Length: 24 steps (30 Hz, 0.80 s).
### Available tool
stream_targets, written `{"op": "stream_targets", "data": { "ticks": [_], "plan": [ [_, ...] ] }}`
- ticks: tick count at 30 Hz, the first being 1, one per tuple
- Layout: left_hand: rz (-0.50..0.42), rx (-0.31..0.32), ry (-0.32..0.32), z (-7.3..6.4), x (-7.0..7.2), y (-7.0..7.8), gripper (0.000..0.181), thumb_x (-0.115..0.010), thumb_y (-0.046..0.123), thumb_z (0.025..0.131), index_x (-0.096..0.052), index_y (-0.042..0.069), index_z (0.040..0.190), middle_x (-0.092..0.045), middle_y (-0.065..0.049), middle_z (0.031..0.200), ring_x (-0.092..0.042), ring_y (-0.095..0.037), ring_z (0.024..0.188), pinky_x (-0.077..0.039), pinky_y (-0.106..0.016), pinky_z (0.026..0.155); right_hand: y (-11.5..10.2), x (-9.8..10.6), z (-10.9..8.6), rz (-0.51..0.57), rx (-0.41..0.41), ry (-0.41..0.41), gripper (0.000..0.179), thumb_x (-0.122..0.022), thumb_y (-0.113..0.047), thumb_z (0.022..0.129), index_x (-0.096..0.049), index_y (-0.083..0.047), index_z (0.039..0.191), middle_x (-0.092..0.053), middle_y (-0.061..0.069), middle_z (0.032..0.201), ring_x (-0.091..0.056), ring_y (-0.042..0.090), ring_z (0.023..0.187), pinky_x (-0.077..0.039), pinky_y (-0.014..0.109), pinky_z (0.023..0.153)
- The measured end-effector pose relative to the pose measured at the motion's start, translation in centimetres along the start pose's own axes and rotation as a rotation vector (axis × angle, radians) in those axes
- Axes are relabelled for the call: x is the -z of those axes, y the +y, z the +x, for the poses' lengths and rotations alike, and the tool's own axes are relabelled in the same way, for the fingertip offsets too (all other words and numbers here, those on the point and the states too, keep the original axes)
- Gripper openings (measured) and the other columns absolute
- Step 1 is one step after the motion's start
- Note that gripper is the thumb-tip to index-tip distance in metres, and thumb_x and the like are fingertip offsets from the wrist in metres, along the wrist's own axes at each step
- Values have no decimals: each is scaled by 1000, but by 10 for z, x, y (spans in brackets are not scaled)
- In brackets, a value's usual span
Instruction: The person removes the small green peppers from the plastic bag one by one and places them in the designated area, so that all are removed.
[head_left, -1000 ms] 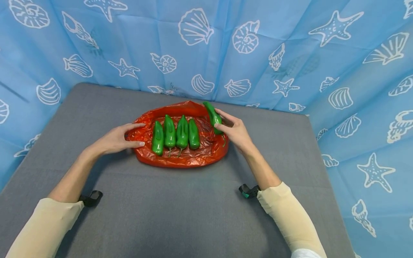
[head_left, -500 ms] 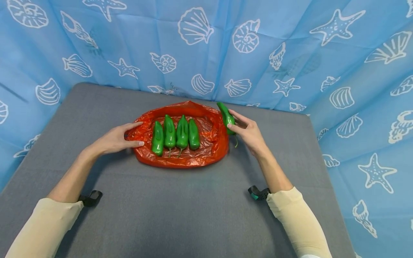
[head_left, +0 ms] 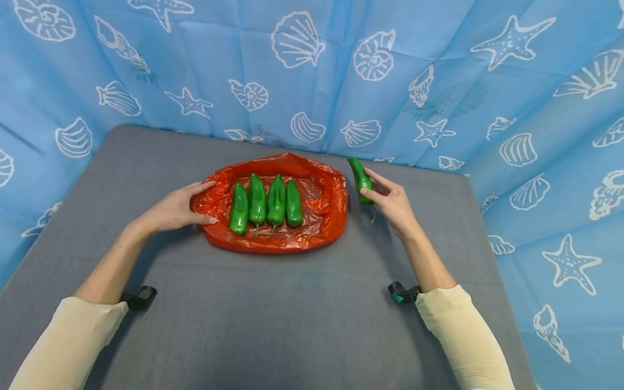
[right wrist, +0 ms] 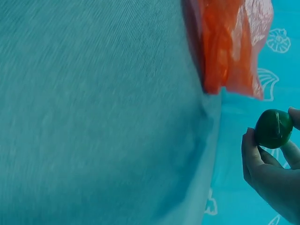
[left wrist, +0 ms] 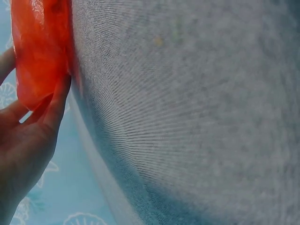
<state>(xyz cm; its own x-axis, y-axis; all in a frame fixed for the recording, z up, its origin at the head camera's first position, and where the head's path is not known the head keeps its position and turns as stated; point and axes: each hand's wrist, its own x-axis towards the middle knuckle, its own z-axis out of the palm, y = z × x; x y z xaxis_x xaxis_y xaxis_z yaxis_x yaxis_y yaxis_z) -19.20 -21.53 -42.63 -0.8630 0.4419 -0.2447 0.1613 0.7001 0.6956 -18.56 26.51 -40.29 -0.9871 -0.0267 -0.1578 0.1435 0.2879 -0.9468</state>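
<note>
Bag (head_left: 273,245) holds four peppers (head_left: 275,201); at its nine o'clock end the left hand (head_left: 170,209), spread wide, touches it. Just beside its three o'clock end, the right hand (head_left: 395,205) pinches a fifth pepper (head_left: 359,177), tip towards eleven.

Curtained nook, room type unclear — shell-print curtain (head_left: 336,65), grey table (head_left: 292,319)

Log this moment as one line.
left grip: touches red plastic bag; right grip: holds green chili pepper right of bag; in bag: four green chili peppers
</note>
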Motion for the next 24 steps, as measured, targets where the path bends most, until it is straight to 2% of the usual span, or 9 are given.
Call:
{"op": "stream_targets", "data": {
  "ticks": [8,13,24],
  "plan": [
    [-6,-18,-2,3,1,3,94,-79,33,86,-24,5,157,-15,-32,159,-21,-53,141,-24,-66,109,10,12,7,-62,-21,35,59,-67,-22,96,-45,-23,150,-47,15,149,-47,27,135,-41,43,107],
    [-18,-37,8,5,1,7,94,-80,31,85,-26,5,157,-15,-31,159,-20,-52,142,-23,-65,110,14,13,13,-90,-21,61,58,-67,-21,96,-46,-22,150,-47,16,149,-46,29,135,-40,43,107],
    [-8,-26,5,5,2,3,93,-80,30,86,-26,4,157,-15,-32,159,-19,-51,143,-21,-64,111,27,13,32,-208,-38,110,58,-68,-27,96,-46,-22,149,-49,15,148,-49,29,132,-43,43,104]
  ]
}}
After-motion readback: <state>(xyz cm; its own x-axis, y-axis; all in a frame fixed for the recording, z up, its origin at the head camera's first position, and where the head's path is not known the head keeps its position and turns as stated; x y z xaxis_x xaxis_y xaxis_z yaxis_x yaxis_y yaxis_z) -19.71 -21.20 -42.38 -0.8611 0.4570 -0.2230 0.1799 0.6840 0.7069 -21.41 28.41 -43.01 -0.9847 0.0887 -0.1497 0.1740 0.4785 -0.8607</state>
